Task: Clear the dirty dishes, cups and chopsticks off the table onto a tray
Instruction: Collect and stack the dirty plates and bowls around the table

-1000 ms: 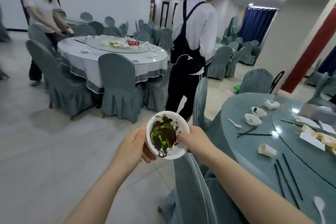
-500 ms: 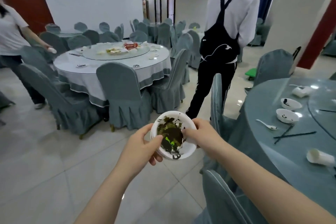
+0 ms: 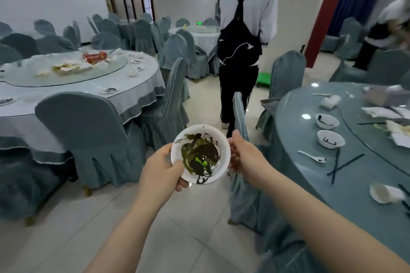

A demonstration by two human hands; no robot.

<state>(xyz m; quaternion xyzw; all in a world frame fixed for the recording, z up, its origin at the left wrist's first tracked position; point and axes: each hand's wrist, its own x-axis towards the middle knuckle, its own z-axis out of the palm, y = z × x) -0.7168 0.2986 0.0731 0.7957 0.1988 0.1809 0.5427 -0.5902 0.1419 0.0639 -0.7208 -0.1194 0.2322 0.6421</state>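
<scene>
Both your hands hold one white round bowl smeared with dark green sauce (image 3: 200,154) above the tiled floor: your left hand (image 3: 160,167) curls closed on its near-left rim, your right hand (image 3: 243,154) grips its right edge. Two more dirty white bowls (image 3: 331,139) sit on the grey-blue round table (image 3: 346,193) to your right, beside black chopsticks (image 3: 345,164).
</scene>
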